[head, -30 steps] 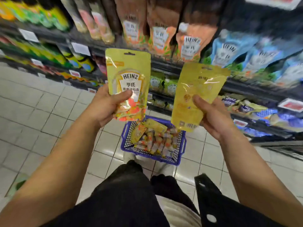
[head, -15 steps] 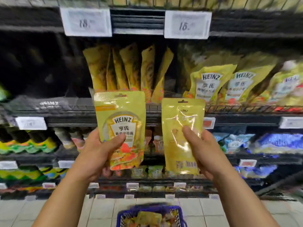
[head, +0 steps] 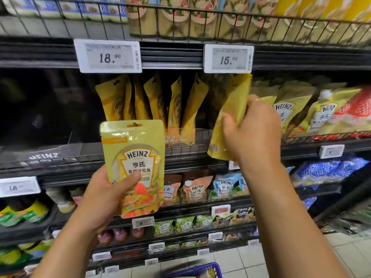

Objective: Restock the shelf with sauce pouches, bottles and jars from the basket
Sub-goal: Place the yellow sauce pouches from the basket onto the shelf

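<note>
My left hand [head: 104,199] grips a yellow Heinz sauce pouch [head: 134,157] by its lower left, label facing me, in front of the shelf edge. My right hand [head: 253,133] grips a second yellow pouch [head: 230,117], back side toward me, tilted and raised against the shelf opening just right of a row of several upright yellow pouches [head: 152,105]. The black shelf [head: 80,155] carries that row behind a low wire rail. The blue basket [head: 196,271] shows at the bottom edge, with pouches inside.
Price tags reading 18.90 [head: 108,56] and 15.00 [head: 228,58] hang above the row. More Heinz pouches [head: 285,111] stand to the right. The shelf's left part [head: 46,109] is dark. Lower shelves hold orange, blue and green pouches. White floor tiles lie below.
The view rose and closed in on the shelf. My right hand lifted its pouch up and right to the shelf opening and tilted it. My left hand keeps its pouch lower.
</note>
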A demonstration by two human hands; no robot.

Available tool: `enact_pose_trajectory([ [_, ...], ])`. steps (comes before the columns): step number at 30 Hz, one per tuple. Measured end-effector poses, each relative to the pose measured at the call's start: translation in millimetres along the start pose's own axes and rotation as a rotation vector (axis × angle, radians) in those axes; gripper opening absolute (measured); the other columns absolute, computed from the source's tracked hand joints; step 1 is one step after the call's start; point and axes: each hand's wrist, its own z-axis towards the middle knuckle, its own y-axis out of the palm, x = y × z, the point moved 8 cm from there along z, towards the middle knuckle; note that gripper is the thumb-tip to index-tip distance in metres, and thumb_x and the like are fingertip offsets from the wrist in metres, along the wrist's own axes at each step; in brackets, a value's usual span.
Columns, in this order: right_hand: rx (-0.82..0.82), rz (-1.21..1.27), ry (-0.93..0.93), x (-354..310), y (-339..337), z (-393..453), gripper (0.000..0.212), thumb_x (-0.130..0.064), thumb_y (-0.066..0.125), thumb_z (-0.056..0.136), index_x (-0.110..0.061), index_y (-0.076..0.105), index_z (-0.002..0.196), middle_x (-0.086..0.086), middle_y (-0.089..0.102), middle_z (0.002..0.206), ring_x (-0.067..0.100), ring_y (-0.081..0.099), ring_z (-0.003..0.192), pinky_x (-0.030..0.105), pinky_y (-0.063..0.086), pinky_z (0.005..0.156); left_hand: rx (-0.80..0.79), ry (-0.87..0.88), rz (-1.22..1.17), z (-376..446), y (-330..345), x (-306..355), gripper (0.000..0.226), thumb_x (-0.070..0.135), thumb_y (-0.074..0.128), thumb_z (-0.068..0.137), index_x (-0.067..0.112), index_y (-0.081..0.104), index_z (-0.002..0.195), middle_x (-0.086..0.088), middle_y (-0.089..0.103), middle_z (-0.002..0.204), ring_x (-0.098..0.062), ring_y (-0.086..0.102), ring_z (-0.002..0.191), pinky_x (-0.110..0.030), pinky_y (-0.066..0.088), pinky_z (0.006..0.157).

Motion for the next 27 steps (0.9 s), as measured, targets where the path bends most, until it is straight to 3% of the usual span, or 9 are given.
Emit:
enact_pose_trajectory([
  [4,0.054,0.027,-0.013,-12,10,18,0.024,-0.026,0.068,0.087,-0.012,0.062,0.106,0.004,0.064,0.103,0.027,0.060,0.100,0.031,0.042,0.078,-0.017,-0.020,-0.008,-4,-3,-3,0.033,0.032,0.079,0.074,0.025,0.074,0.106,-0.015,0.077,0.105,-0.034,0.076,0.091,-0.036,0.062,0.066],
  [8,0.120,0.030,-0.060,-24,24,26,0.019,-0.018,0.069,0.087,-0.009,0.062,0.103,0.005,0.059,0.099,0.028,0.059,0.098,0.017,0.024,0.069,-0.031,-0.045,0.008,-7,-2,-5,0.033,0.035,0.081,0.073,0.028,0.074,0.105,-0.013,0.077,0.105,-0.036,0.075,0.093,-0.038,0.062,0.068],
  [11,0.090,0.011,-0.063,-27,35,29,0.009,-0.011,0.062,0.087,-0.008,0.062,0.095,0.013,0.060,0.103,0.031,0.058,0.096,0.021,0.027,0.069,-0.048,-0.075,0.065,-12,2,-7,0.031,0.037,0.086,0.076,0.030,0.073,0.103,-0.014,0.078,0.100,-0.047,0.073,0.086,-0.053,0.059,0.070],
  [12,0.103,0.003,-0.066,-27,34,32,0.007,-0.010,0.062,0.085,-0.010,0.062,0.092,0.014,0.061,0.103,0.032,0.059,0.096,0.022,0.030,0.071,-0.065,-0.092,0.081,-14,3,-7,0.031,0.039,0.085,0.078,0.030,0.071,0.104,-0.016,0.078,0.096,-0.050,0.072,0.077,-0.055,0.057,0.062],
  [15,0.213,0.043,-0.082,-26,24,43,0.018,-0.008,0.062,0.080,-0.010,0.070,0.096,0.015,0.066,0.106,0.032,0.061,0.096,0.022,0.038,0.074,-0.145,-0.184,0.079,-20,8,-13,0.036,0.046,0.077,0.083,0.026,0.064,0.109,-0.030,0.073,0.084,-0.047,0.063,0.048,-0.040,0.047,0.045],
  [18,0.183,0.023,-0.060,-24,40,47,0.005,-0.003,0.061,0.077,-0.004,0.063,0.082,0.021,0.066,0.096,0.032,0.058,0.083,0.018,0.025,0.065,-0.151,-0.205,0.079,-20,7,-17,0.029,0.041,0.075,0.088,0.025,0.063,0.109,-0.032,0.071,0.082,-0.044,0.060,0.048,-0.034,0.043,0.046],
  [23,0.061,0.109,0.044,-19,83,48,0.010,-0.008,0.065,0.083,-0.002,0.067,0.091,0.014,0.063,0.087,0.029,0.061,0.083,0.028,0.039,0.065,-0.140,-0.185,0.039,-20,10,-14,0.018,0.028,0.069,0.092,0.021,0.065,0.109,-0.030,0.073,0.084,-0.039,0.062,0.045,-0.027,0.044,0.037],
  [25,0.085,0.209,0.084,-20,87,52,0.019,-0.004,0.064,0.080,-0.007,0.063,0.098,0.015,0.059,0.091,0.026,0.058,0.088,0.028,0.041,0.074,-0.117,-0.168,-0.002,-20,8,-11,0.021,0.017,0.069,0.092,0.012,0.065,0.112,-0.029,0.073,0.084,-0.029,0.066,0.045,-0.023,0.042,0.030],
  [27,0.046,0.082,0.042,-24,100,60,0.036,-0.005,0.061,0.082,-0.002,0.059,0.117,0.021,0.062,0.114,0.032,0.059,0.109,0.030,0.037,0.090,-0.112,-0.164,-0.011,-22,7,-10,0.023,0.011,0.068,0.092,0.005,0.063,0.114,-0.029,0.073,0.083,-0.022,0.067,0.045,-0.017,0.044,0.034],
])
